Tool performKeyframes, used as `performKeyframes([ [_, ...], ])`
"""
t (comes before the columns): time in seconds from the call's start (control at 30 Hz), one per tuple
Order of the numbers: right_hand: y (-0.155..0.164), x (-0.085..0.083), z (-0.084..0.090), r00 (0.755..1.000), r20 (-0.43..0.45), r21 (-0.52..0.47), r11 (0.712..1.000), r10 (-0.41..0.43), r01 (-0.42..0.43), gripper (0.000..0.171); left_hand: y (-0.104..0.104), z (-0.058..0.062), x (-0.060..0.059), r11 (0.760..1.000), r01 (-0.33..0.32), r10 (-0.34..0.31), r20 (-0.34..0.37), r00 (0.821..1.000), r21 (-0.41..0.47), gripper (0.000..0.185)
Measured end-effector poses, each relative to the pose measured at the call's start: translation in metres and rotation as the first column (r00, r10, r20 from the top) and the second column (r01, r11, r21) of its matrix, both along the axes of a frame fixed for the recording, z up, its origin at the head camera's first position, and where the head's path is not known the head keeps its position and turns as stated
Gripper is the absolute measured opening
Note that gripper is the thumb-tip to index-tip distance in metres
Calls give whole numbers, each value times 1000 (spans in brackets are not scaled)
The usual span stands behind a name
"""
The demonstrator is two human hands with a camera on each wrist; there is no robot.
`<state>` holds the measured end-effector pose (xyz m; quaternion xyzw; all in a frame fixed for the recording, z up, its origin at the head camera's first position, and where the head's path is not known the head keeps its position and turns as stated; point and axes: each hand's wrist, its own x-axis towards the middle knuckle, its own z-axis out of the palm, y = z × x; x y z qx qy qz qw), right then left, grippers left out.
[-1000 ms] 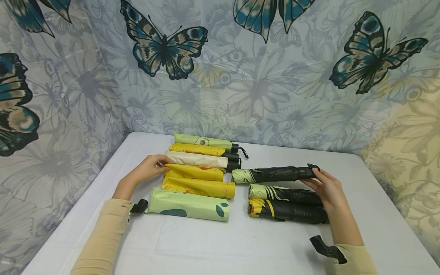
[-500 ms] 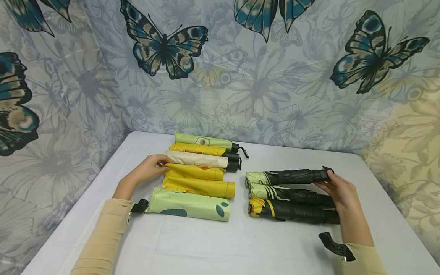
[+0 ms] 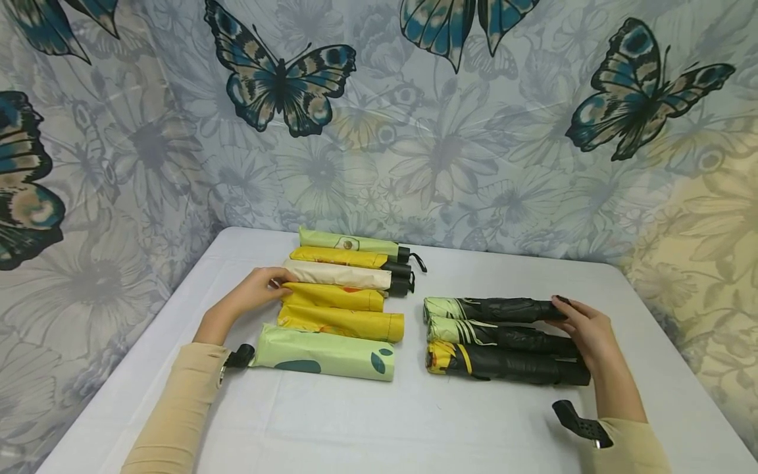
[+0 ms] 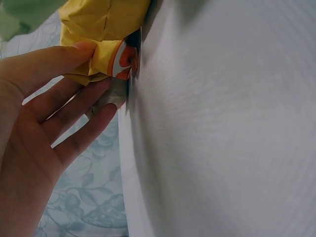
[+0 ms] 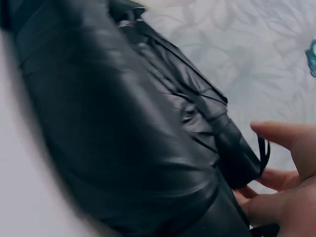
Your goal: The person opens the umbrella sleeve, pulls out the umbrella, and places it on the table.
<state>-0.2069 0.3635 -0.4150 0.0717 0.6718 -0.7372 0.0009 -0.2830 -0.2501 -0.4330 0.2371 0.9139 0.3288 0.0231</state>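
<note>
Since the earlier frames, the topmost black folding umbrella (image 3: 491,309) has slid rightward and down until it lies snug against the two other black umbrellas (image 3: 503,352) below it, forming a tight stack of three on the white desk (image 3: 414,428). At the handle end of that stack, the right hand (image 3: 583,329) rests with relaxed, lightly bent fingers touching the top umbrella's handle (image 5: 237,153); it presses rather than grips. Left of the black stack lies a row of six folded umbrellas in pale green, yellow and cream. At the far left end of that row, the left hand (image 3: 254,293) lies with fingers nearly straight, fingertips (image 4: 106,101) touching the ends of the cream umbrella (image 3: 337,274) and the yellow umbrella (image 3: 334,296) beneath it. Behind the row hangs a butterfly-print backdrop (image 3: 379,118).
</note>
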Motion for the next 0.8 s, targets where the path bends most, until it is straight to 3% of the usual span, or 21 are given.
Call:
performKeyframes([
  [0.1, -6, -1, 0, 998, 43, 254, 966, -51, 39, 40, 0, 1, 1, 1000, -2, 2, 3, 1000, 3, 20],
  [0.2, -12, -1, -1, 993, 57, 455, 888, -103, 66, 70, 1, 1, 2, 1000, -1, 1, 6, 1000, 6, 20],
  [0.27, -14, -1, -2, 991, 50, 536, 841, -123, 78, 75, 1, 1, 2, 1000, 2, -2, 6, 1000, 9, 20],
  [0.43, -15, 0, -4, 988, 39, 590, 802, -147, 96, 68, 2, 2, 3, 1000, 5, -5, 7, 1000, 11, 19],
  [0.6, -15, -2, -6, 984, 34, 596, 795, -172, 118, 61, 2, 3, 3, 1000, 2, -2, 9, 1000, 12, 21],
  [0.8, -13, 0, -9, 964, 95, 613, 778, -246, 138, 60, 2, 3, 3, 1000, -3, 3, 8, 1000, 11, 20],
])
